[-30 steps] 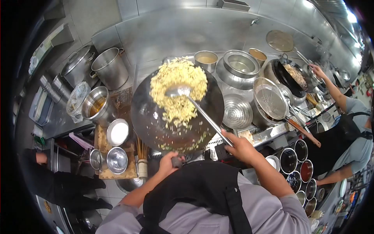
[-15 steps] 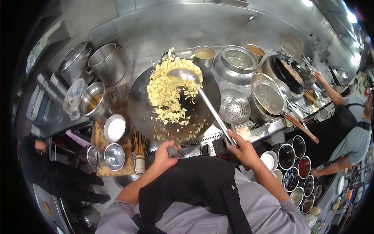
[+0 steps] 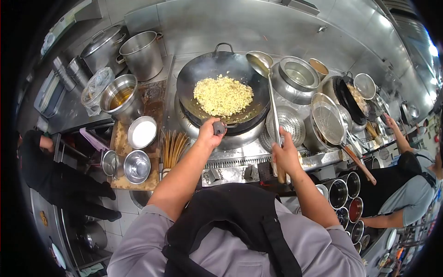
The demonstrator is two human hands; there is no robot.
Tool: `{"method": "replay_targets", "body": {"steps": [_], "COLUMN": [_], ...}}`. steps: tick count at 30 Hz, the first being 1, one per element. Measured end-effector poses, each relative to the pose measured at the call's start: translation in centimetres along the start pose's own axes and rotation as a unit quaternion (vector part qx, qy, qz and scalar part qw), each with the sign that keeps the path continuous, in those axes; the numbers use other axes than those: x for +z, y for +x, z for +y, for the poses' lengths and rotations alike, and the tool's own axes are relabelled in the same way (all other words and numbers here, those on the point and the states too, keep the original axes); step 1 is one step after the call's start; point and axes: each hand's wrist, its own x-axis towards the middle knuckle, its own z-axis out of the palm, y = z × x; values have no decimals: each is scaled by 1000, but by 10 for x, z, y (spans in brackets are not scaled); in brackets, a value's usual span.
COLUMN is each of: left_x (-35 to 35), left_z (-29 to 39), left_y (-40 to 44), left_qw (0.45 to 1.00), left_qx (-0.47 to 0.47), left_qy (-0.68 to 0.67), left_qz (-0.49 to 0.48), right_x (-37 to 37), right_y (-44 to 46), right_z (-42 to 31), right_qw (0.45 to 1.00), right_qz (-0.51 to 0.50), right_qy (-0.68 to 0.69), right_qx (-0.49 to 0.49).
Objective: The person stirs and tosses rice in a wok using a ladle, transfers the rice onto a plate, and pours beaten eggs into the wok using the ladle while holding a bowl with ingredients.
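Wok can be entered from above; bare wall is left around the food. Near rim is blocked by left fingers on the wok handle. Right side is barred by the ladle, gripped in right fingers, colander behind. Farther right is crowded by strainer. A gap is left between both sets of fingers, above the stove front.

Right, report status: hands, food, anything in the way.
Left hand gripping near handle of wok. Right hand holding ladle. Yellow food in wok; nothing seen covering it.
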Motion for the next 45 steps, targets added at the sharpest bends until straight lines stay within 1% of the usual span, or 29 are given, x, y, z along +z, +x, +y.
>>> {"method": "replay_targets", "body": {"steps": [2, 4, 5, 7, 11, 12, 14, 15, 16, 18, 19, 20, 21, 22, 23, 24, 25, 26, 28, 30, 31, 32, 34, 36, 38, 40, 42, 43, 45], "left_x": [4, 5, 3, -1, 0, -1, -1, 0, 1, 0, -2, 0, -1, 0, 0, 0, 0, -1, -7, -3, -3, -2, 2, 3, 2, -1, 1, 0, 2], "left_z": [0, 0, 0, 1, 1, 1, 3, 4, 4, 1, 1, 2, 2, 3, 3, 3, 3, 3, 1, 3, 2, 2, 4, 5, 4, 3, 8, 10, 8], "left_y": [-5, -7, -5, 1, -2, 0, -1, -3, -5, -7, -3, -3, -5, -4, -4, -3, -1, 0, -3, -2, -2, -5, -8, -7, -8, -2, 1, 0, -7], "left_qw": [1000, 1000, 1000, 1000, 1000, 1000, 1000, 1000, 1000, 1000, 1000, 1000, 1000, 1000, 1000, 1000, 1000, 1000, 1000, 1000, 1000, 1000, 1000, 1000, 1000, 1000, 999, 999, 998], "left_qx": [5, 10, 12, 7, 3, 3, 0, 3, 7, 7, 2, -1, 4, 5, 3, 1, 2, 4, 3, -2, 1, 2, -4, -4, -4, -8, -9, -10, -16], "left_qy": [8, 12, 16, 10, 16, 14, 16, 15, 13, 15, 3, -11, 2, 3, 9, 12, 9, 15, 26, 9, 14, 16, 19, 16, 20, 21, 24, 36, 52], "left_qz": [14, 7, 1, -4, 4, 5, 2, 4, 1, -3, -2, -2, -3, -4, 5, 13, 13, 2, -6, -5, -9, -7, 7, 10, 12, 19, 23, 21, 17], "right_x": [24, 64, 67, 67, 42, 34, 19, 16, 21, 36, 45, 51, 57, 59, 48, 33, 18, 10, 18, 33, 38, 35, 16, 11, 19, 39, 56, 52, 33], "right_y": [3, -2, -2, -2, -16, -20, -28, -28, -13, 26, 34, 32, 27, 21, 9, -2, -13, -17, -4, 26, 37, 38, 45, 57, 87, 105, 100, 89, 43], "right_z": [-11, -19, -27, -43, -76, -78, -77, -71, -56, -19, -22, -27, -29, -32, -37, -40, -41, -42, -29, -17, -9, -9, -12, -22, -30, -31, -44, -45, -45], "right_qw": [1000, 992, 992, 978, 977, 976, 952, 914, 914, 905, 950, 951, 984, 992, 992, 992, 960, 890, 893, 977, 989, 989, 986, 992, 1000, 998, 979, 980, 933], "right_qz": [14, -34, -35, -136, -144, -145, -186, -216, -218, -230, -189, -190, -153, -110, -126, -127, -196, -258, -253, -160, -127, -129, -62, -45, -23, -49, -148, -145, -210], "right_qy": [4, 79, 80, 145, 160, 159, 241, 331, 330, 300, 199, 197, 71, -55, 21, 18, 181, 337, 317, 96, 62, 64, 152, 116, -22, -35, -138, -135, -276], "right_qx": [2, 91, 90, 67, 11, 12, 41, 92, 92, 194, 146, 144, 64, -18, 0, 0, 84, 167, 196, 104, 43, 43, 25, 17, -3, -5, -18, -16, -99]}}
